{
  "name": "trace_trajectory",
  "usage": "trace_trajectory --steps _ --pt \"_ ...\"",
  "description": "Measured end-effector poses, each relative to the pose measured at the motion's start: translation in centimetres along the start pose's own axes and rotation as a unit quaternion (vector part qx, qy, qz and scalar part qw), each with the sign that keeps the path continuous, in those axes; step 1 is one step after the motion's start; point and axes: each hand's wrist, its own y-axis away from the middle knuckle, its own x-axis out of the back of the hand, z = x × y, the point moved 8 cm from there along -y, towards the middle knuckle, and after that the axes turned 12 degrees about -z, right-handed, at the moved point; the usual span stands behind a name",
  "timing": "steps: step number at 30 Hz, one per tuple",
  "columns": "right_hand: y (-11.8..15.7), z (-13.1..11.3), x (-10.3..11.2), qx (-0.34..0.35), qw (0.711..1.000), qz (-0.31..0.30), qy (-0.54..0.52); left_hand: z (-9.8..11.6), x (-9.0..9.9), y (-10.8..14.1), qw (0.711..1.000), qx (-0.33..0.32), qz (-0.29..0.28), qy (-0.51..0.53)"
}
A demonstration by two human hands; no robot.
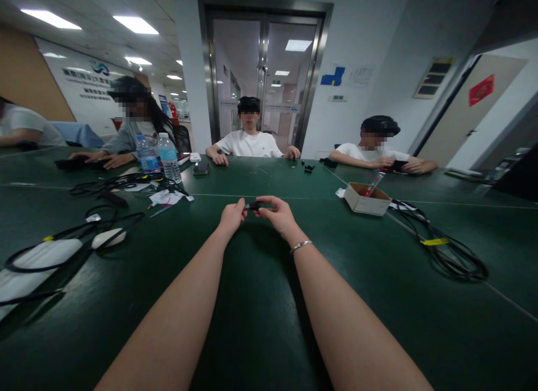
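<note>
1. On the right of the green table (256,335), we see a topless box (365,205) with a red-and-clear tube (373,185) leaning up past its rim.
2. Over to our left, a left bottle (146,154) and a right bottle (168,156) stand upright side by side, both capped; how full they are, we cannot tell.
3. Our left hand (231,217) pinches one end of a small dark piece (253,206) between thumb and fingers.
4. Our right hand (277,214) has the other end in a narrow thumb-and-finger grip, so the piece sits level between our two hands, over the middle of the table. A bracelet (301,246) rings that wrist.
5. Both bottles wear bluish labels too small for us to read. The wall sign (84,84) carries a blue wavy logo (100,68) above blurred Chinese characters; the red notice (481,90) is unreadable.
</note>
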Motion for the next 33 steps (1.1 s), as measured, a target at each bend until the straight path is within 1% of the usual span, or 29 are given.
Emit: trace_trajectory --steps 6,10,13,27,33 --pt "0.5 1.1 0.9 -0.034 0.998 0.004 -0.053 0.6 -0.6 0.1 0.998 -0.024 -0.024 -0.049" --pt "0.7 1.5 1.5 -0.055 0.997 0.014 -0.057 0.7 -1.3 0.3 0.998 -0.024 -0.055 -0.026" --pt "0.9 1.7 1.9 -0.062 0.996 0.023 -0.053 0.6 -1.7 0.2 0.997 -0.023 -0.068 -0.012" --pt "1.2 1.9 2.5 -0.07 0.996 0.04 -0.047 0.9 -2.1 0.4 0.995 -0.044 -0.087 0.001" --pt "1.1 2.0 2.6 -0.069 0.996 0.04 -0.048 1.4 -2.0 0.4 0.991 -0.096 -0.09 -0.006"
